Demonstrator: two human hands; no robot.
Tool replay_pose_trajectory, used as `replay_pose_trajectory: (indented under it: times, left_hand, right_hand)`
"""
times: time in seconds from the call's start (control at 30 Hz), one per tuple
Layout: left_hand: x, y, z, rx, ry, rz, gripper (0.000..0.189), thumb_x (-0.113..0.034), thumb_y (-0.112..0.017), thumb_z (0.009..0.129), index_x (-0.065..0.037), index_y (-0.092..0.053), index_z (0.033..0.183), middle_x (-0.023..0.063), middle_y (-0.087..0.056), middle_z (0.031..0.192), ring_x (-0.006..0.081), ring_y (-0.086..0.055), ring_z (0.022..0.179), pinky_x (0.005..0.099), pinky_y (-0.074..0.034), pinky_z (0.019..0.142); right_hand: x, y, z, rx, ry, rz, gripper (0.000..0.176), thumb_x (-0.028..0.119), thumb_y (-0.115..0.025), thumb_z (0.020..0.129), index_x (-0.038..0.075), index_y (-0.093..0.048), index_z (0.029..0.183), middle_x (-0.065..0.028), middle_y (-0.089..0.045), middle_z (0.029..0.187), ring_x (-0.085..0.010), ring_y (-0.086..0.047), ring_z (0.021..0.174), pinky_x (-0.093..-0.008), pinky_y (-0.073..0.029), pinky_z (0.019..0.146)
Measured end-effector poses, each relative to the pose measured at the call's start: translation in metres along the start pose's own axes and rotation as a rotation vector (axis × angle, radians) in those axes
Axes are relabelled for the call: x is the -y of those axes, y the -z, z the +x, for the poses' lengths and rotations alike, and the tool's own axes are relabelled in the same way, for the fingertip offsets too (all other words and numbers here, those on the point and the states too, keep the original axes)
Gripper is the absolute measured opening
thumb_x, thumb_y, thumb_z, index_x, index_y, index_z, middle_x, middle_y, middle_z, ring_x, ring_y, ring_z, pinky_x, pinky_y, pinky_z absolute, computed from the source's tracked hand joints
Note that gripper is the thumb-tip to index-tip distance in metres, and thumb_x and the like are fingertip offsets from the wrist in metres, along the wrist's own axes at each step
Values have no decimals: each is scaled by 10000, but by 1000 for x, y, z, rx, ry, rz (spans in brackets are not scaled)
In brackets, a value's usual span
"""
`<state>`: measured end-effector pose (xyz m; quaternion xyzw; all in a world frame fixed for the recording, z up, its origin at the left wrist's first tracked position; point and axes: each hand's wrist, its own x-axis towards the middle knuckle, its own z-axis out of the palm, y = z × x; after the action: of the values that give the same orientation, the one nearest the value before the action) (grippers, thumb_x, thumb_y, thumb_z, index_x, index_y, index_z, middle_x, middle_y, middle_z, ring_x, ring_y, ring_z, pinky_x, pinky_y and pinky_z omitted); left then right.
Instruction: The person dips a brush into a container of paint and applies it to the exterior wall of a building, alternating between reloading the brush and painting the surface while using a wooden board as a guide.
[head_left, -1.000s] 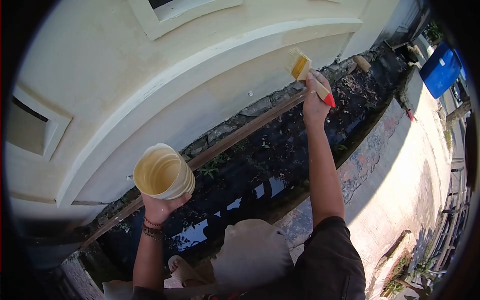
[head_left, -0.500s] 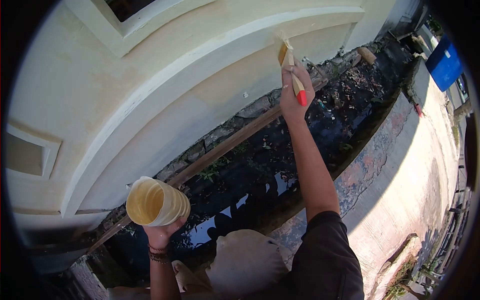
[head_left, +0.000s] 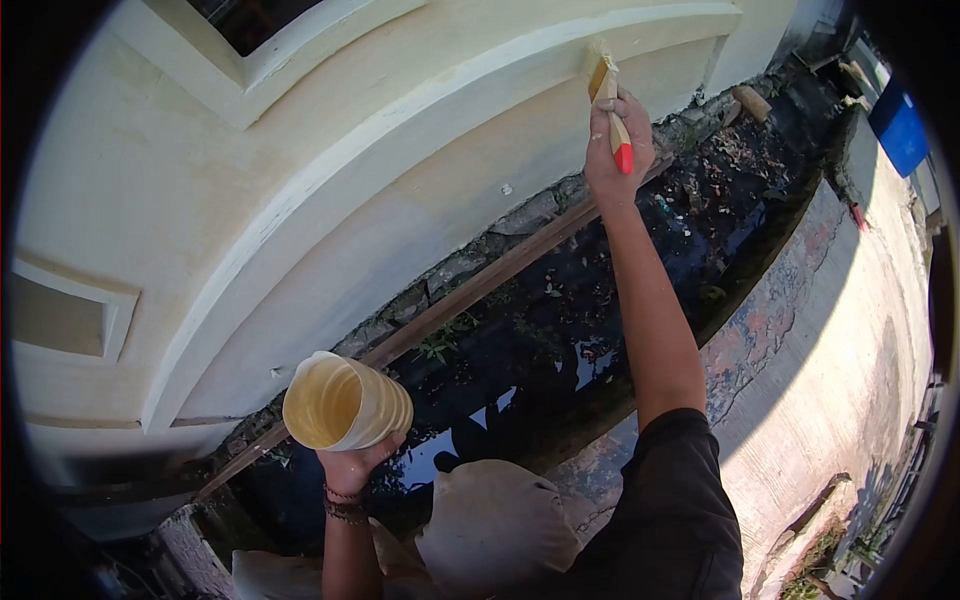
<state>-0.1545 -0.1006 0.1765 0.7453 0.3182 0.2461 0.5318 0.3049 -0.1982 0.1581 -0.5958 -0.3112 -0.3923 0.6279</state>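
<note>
My right hand (head_left: pixel 618 145) is closed round a paintbrush (head_left: pixel 614 118) with a pale wooden handle and a red end. The bristles touch the raised curved band (head_left: pixel 440 105) on the cream wall (head_left: pixel 160 190), near its right end. At the lower left, my left hand (head_left: pixel 358 462) holds a cream plastic container (head_left: pixel 385 408) from beneath. Its open mouth faces up towards me, with pale paint coating the inside. Dark beads circle my left wrist.
Below the wall runs a ditch of dark water (head_left: pixel 520 390) with leaves and debris. A wooden beam (head_left: pixel 500 270) lies along its wall side. Sunlit concrete (head_left: pixel 830 380) borders it on the right, and a blue bin (head_left: pixel 900 130) stands at the upper right.
In the picture, both hands, the container and the brush sit further right, as does the scene. The brush has also shifted slightly up and right along the raised band.
</note>
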Motion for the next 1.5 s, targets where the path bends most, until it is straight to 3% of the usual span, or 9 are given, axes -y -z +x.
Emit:
replay_pose_trajectory:
  times: [0.23,0.33,0.63,0.83,0.87,1.1,1.27,1.37,1.5]
  left_hand:
    - [-3,-10,10,22,-4,-59,991,-173,-955,520,-27,-433,1351,94,-577,1278,233,-586,1155,411,-463,1030]
    - [-1,-5,3,25,31,-15,1000,-169,-955,514,-28,-432,1354,97,-575,1282,239,-584,1158,420,-456,1038]
    - [2,-10,5,29,27,2,1019,-182,-955,512,-33,-421,1367,98,-566,1301,243,-570,1183,424,-450,1047]
    - [5,-7,0,2,58,-34,1010,-197,-949,525,-31,-420,1368,99,-567,1303,243,-568,1189,423,-447,1051]
    - [5,-9,1,-4,31,-29,1000,-202,-945,531,-30,-423,1367,99,-567,1303,242,-570,1188,424,-448,1050]
    - [2,-10,3,19,-5,30,995,-223,-944,531,-27,-431,1361,105,-573,1296,247,-580,1176,426,-456,1040]
    - [7,-1,-5,4,-1,-17,979,-189,-950,540,-35,-433,1357,98,-573,1290,243,-574,1177,414,-452,1039]
    - [12,3,-9,-2,18,-16,967,-176,-952,555,-44,-431,1358,94,-572,1290,239,-569,1180,410,-450,1040]
    - [15,1,-9,-13,44,-81,988,-153,-952,539,-43,-419,1364,96,-567,1294,243,-567,1185,417,-451,1043]
  right_hand:
    - [57,5,-49,333,18,243,213,-52,-659,776,68,-631,950,-197,-637,1122,-348,-637,1065,-383,-516,900]
    - [15,7,-6,11,-42,38,201,-52,-655,791,60,-633,957,-201,-644,1106,-338,-646,1042,-378,-524,870]
    - [74,-11,-36,226,9,337,205,-47,-647,798,60,-634,972,-208,-639,1077,-347,-649,1012,-375,-526,850]
    - [4,-17,2,-15,-142,84,214,-52,-652,794,54,-621,978,-210,-621,1077,-339,-640,988,-391,-531,832]
    - [9,-24,-11,46,38,-37,237,-61,-648,779,54,-615,984,-216,-615,1070,-359,-619,1011,-412,-521,845]
    - [121,-24,-72,628,-163,744,236,-74,-669,755,63,-634,943,-160,-666,1026,-330,-644,978,-361,-519,842]
    - [2,17,-1,218,-636,477,93,10,-706,848,1,-683,938,-95,-695,1038,-158,-632,997,-298,-501,885]
    - [-78,35,8,-150,-187,29,157,-69,-661,807,18,-651,938,-159,-677,1033,-252,-655,972,-314,-521,845]
    - [-26,-10,-10,-41,-71,12,241,-90,-643,753,43,-636,954,-181,-604,1085,-324,-624,950,-369,-518,830]
